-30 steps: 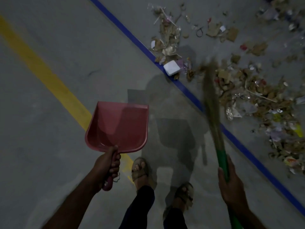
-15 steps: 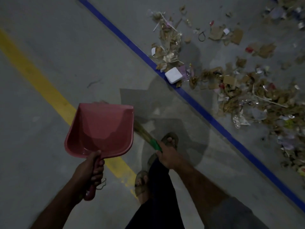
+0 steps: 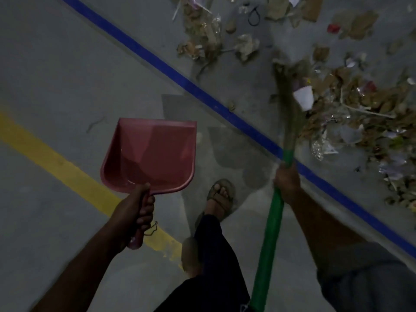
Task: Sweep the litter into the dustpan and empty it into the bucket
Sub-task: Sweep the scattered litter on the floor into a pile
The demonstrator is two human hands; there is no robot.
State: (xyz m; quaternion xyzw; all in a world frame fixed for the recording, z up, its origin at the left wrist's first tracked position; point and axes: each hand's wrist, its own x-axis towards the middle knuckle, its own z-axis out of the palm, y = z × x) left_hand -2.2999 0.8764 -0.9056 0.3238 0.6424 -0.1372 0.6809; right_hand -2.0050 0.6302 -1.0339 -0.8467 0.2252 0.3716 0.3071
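Note:
My left hand (image 3: 136,208) grips the handle of a red dustpan (image 3: 153,154), held empty above the grey floor, mouth pointing away from me. My right hand (image 3: 287,181) grips the green handle of a broom (image 3: 270,233). Its blurred straw head (image 3: 289,97) reaches into the near edge of the litter (image 3: 364,109), a wide spread of cardboard scraps, paper and plastic wrappers beyond the blue line. A white cup-like piece (image 3: 304,97) lies right beside the bristles. No bucket is in view.
A blue floor line (image 3: 202,91) runs diagonally from upper left to lower right; a yellow line (image 3: 63,167) crosses under the dustpan. My sandalled feet (image 3: 221,197) stand between the hands. More scraps (image 3: 207,37) lie at the top centre.
The broom has swung from beside the dustpan out to the right and forward into the litter. The white piece has shifted right off the blue line. I have stepped closer to the pile.

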